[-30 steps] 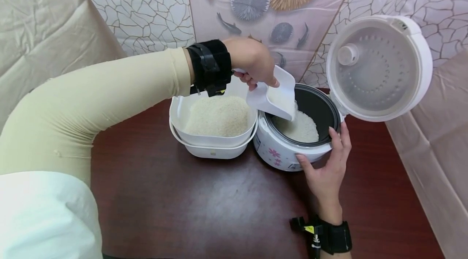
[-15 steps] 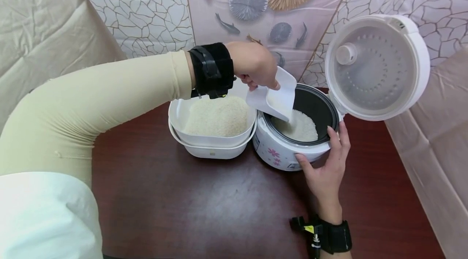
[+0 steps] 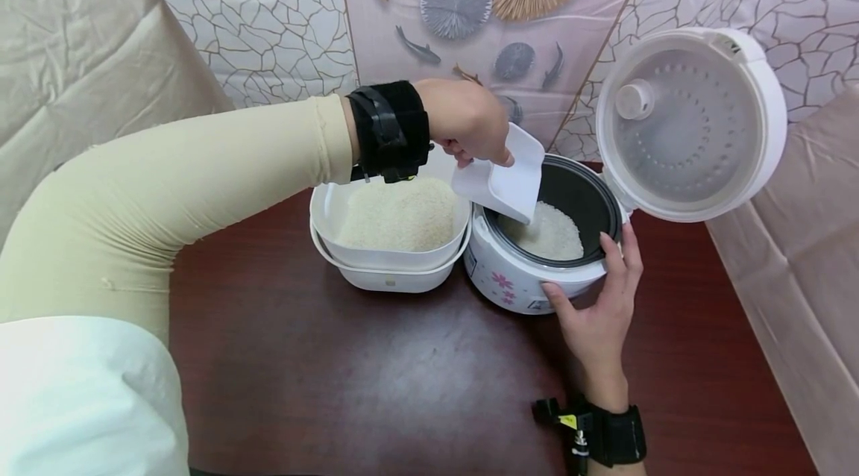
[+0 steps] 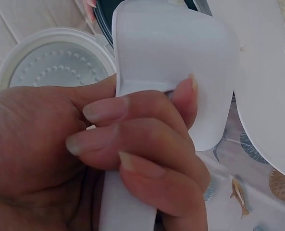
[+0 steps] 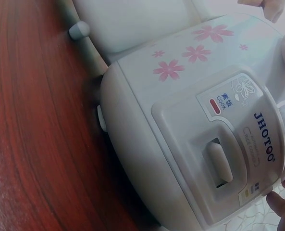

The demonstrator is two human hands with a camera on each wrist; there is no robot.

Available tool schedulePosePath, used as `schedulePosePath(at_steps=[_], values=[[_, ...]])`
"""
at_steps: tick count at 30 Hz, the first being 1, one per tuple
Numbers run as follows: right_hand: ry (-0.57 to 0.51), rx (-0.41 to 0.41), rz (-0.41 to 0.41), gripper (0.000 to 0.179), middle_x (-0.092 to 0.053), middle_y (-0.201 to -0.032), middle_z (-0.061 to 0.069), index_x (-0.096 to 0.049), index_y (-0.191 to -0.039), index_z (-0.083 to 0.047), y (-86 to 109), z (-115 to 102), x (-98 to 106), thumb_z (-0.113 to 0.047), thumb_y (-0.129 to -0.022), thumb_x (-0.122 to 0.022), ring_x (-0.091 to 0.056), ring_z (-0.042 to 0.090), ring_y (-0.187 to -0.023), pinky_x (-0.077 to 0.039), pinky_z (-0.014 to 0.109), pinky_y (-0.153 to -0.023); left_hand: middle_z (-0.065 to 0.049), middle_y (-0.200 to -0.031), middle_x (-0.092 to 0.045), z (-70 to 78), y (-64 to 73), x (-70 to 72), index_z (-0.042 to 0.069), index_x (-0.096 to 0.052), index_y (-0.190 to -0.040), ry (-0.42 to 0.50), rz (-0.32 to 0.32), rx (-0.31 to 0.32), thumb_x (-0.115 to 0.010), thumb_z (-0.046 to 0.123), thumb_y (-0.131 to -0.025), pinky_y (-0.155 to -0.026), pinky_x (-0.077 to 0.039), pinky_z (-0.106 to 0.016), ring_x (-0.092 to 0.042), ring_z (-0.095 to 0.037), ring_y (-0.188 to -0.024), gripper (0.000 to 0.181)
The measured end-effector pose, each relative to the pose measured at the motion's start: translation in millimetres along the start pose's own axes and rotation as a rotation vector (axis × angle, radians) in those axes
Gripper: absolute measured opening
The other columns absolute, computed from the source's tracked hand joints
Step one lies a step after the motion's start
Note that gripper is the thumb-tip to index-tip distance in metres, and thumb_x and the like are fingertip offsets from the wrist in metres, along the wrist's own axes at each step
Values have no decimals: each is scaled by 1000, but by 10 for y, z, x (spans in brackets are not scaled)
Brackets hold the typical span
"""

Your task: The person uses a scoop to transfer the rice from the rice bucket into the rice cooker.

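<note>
My left hand [image 3: 473,118] grips the handle of a white scoop [image 3: 520,174], fingers curled round it in the left wrist view. The scoop tilts down over the dark inner pot [image 3: 570,189] of a white rice cooker [image 3: 517,286] with pink flowers; its visible inside looks bare. White rice [image 3: 553,233] is heaped in the pot, partly hidden by the scoop. My right hand [image 3: 600,312] holds the cooker's front right side, thumb on the front wall and fingers at the right rim. The cooker's switch [image 5: 220,161] shows in the right wrist view.
Left of the cooker, close against it, stands a white bin [image 3: 389,260] with a mound of rice [image 3: 403,215]. The cooker's raised lid [image 3: 691,133] leans out to the back right. All stand on a dark brown table [image 3: 376,371] before a patterned cloth [image 3: 275,21].
Rice in the scoop has slid out into the pot, leaving the scoop's visible inside bare. The scoop's lip has dipped slightly left. My right hand stays on the cooker.
</note>
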State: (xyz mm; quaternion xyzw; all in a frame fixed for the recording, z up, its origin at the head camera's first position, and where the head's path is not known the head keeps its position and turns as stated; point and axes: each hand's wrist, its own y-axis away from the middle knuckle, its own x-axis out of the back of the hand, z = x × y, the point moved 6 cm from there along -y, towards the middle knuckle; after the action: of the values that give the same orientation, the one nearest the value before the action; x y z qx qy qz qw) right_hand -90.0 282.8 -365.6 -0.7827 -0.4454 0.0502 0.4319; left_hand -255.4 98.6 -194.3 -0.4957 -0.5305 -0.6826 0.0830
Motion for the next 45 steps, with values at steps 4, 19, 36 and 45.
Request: schedulePosePath(at_steps=[4,19,36,45], values=[[5,-6,-4,100,-32,-167,21,-51,-149,3,26,95,-8,-71,-86,-75,-30,36,-155,-26,54,-122,7,-63,-52,8,0,-6,12,-70,-87,-1,7,2,-40,57,-111,-61,-41,-24,-45,-7,-54,59],[15,-6,-5,100,-32,-168,20,-51,-150,1,46,178,-6,-72,-85,-76,-29,36,-156,-26,55,-123,8,-63,-51,21,-16,3,12,-70,-88,-30,1,-2,-38,57,-111,-62,-40,-24,-45,-7,-53,60],[26,-17,-22,102,-30,-170,12,-51,-151,-2,79,308,-13,-74,-83,-76,-28,34,-156,-26,54,-123,6,-64,-49,-6,-2,1,10,-71,-92,-21,14,-16,-39,56,-111,-60,-38,-24,-46,-8,-56,60],[26,-17,-20,102,-31,-170,12,-51,-151,-2,77,299,-7,-74,-83,-76,-28,35,-156,-26,54,-123,6,-65,-49,-9,4,1,9,-71,-93,-23,8,-18,-38,56,-111,-60,-38,-24,-45,-8,-55,60]])
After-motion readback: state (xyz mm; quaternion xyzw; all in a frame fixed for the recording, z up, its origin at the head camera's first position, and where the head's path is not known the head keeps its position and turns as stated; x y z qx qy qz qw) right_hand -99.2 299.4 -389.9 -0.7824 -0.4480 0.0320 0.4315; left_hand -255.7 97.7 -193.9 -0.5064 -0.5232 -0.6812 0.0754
